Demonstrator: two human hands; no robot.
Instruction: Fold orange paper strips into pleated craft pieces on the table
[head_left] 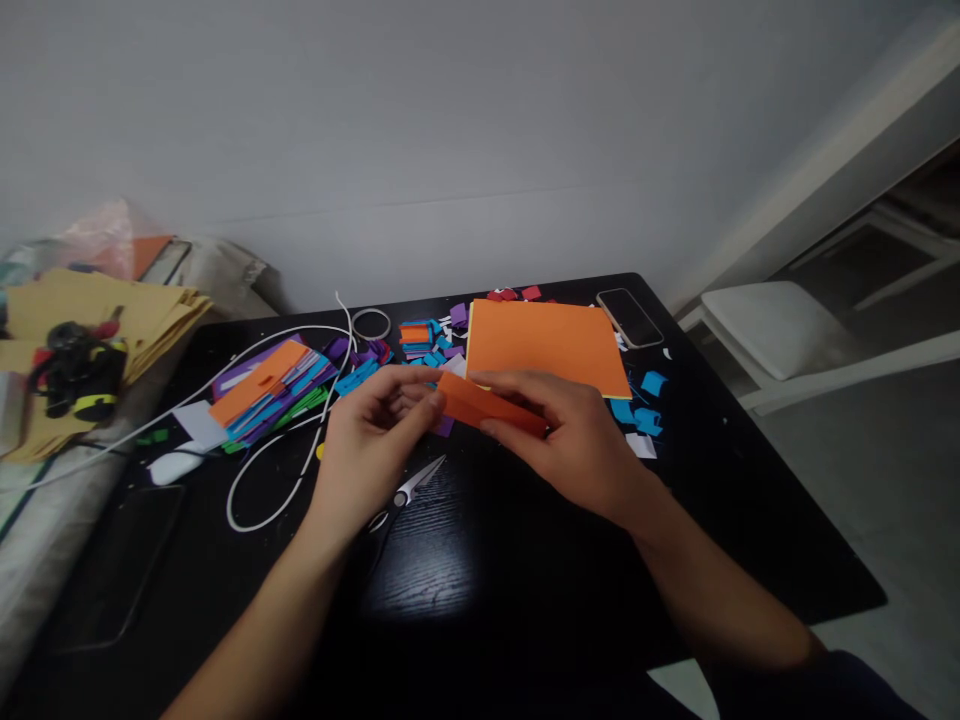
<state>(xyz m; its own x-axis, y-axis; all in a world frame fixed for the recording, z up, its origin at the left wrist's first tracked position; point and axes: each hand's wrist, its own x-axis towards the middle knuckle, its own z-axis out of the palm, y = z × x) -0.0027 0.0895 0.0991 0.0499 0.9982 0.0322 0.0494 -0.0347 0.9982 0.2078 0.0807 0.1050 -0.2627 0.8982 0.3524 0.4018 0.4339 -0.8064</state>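
A strip of orange paper [491, 405] is held up between both hands above the black table. My left hand [379, 410] pinches its left end between thumb and fingers. At the other end, my right hand [570, 430] grips the strip with the thumb in front and fingers behind. Whether the strip is folded, I cannot tell. Open-bladed scissors [405, 495] lie on the table below my left hand, handles toward me. Behind my hands rests a large orange paper sheet [547, 340], with a yellow edge showing under it.
Stacked coloured paper strips [262, 390] lie at left beside a white cable [232, 500]. Small blue scraps [646, 420] are at right, near a phone [630, 317]. A dark phone-like slab [120, 570] lies front left. Yellow envelopes [150, 310] and a white stool [772, 325] flank the table.
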